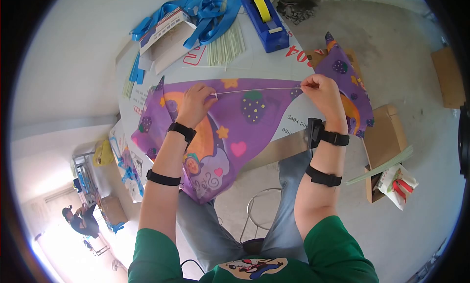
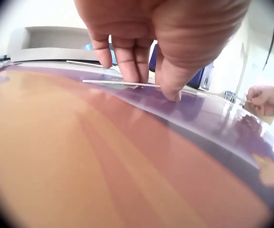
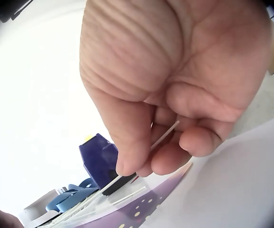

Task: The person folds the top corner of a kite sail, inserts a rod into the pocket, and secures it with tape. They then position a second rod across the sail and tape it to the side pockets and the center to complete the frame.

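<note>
A purple printed sheet point(image 1: 264, 129) with strawberries, stars and hearts lies over the board, its lower corner hanging past the near edge. Along its far edge runs a thin white stick point(image 1: 259, 90). My left hand point(image 1: 196, 104) holds the stick's left part at the sheet, thumb and fingertips meeting on it in the left wrist view; a short end sticks out beyond the fingers. With thumb and fingers my right hand point(image 1: 320, 94) pinches the opposite end. In the right wrist view, the stick's tip point(image 3: 170, 129) shows between the curled fingers.
Behind the sheet stand a blue tape dispenser point(image 1: 268, 31), an open white box point(image 1: 164, 43), blue ribbon point(image 1: 213, 16) and a bundle of pale sticks point(image 1: 226, 45). More purple printed material point(image 1: 340, 67) lies right, above a cardboard box point(image 1: 384, 136). Another person point(image 1: 83, 219) is far left.
</note>
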The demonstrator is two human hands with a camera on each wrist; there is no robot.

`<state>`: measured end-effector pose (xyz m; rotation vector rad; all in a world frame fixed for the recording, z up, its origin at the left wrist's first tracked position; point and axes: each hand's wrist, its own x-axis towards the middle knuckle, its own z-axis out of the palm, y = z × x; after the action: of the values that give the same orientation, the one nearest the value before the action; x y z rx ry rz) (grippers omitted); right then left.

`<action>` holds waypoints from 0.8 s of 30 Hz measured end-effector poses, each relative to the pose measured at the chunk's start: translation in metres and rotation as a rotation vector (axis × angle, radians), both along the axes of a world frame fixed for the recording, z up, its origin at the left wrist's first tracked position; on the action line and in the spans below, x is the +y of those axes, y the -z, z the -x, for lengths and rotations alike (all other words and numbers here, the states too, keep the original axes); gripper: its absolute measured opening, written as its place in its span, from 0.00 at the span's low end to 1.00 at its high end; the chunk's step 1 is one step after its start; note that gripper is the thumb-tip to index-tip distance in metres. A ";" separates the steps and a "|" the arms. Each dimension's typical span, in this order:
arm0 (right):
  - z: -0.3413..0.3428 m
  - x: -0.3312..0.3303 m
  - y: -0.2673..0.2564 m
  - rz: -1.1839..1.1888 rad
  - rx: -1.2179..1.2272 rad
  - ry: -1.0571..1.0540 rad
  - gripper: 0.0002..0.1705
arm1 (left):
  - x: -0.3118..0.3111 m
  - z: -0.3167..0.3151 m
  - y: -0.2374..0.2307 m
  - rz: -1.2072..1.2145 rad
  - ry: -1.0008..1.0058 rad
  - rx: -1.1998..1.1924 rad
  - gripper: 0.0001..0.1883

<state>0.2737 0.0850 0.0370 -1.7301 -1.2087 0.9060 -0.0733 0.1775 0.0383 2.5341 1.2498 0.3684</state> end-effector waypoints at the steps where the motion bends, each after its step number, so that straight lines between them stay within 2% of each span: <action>1: 0.001 0.000 0.000 -0.002 -0.007 0.004 0.03 | 0.000 0.000 -0.003 -0.014 0.037 0.049 0.10; 8: 0.003 0.001 -0.003 -0.008 0.030 0.000 0.03 | 0.004 0.002 -0.005 0.031 0.066 0.105 0.09; 11: 0.004 0.002 -0.003 -0.021 0.023 -0.023 0.04 | 0.006 0.002 -0.006 -0.031 0.130 0.126 0.09; 13: 0.004 0.002 -0.002 -0.043 0.020 -0.012 0.03 | 0.004 -0.002 -0.011 -0.131 0.196 0.221 0.09; 16: 0.004 0.003 -0.001 -0.025 0.000 -0.021 0.03 | 0.009 0.001 -0.007 -0.221 0.272 0.198 0.10; 20: 0.010 0.004 -0.004 -0.048 0.004 -0.031 0.03 | 0.024 -0.009 -0.019 -0.200 0.295 0.206 0.10; 24: 0.019 0.010 0.001 -0.110 -0.041 -0.061 0.04 | 0.021 -0.035 -0.018 -0.174 0.309 0.106 0.10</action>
<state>0.2543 0.0954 0.0363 -1.6391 -1.3203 0.8279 -0.0387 0.1981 0.0559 2.8716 0.8694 0.2854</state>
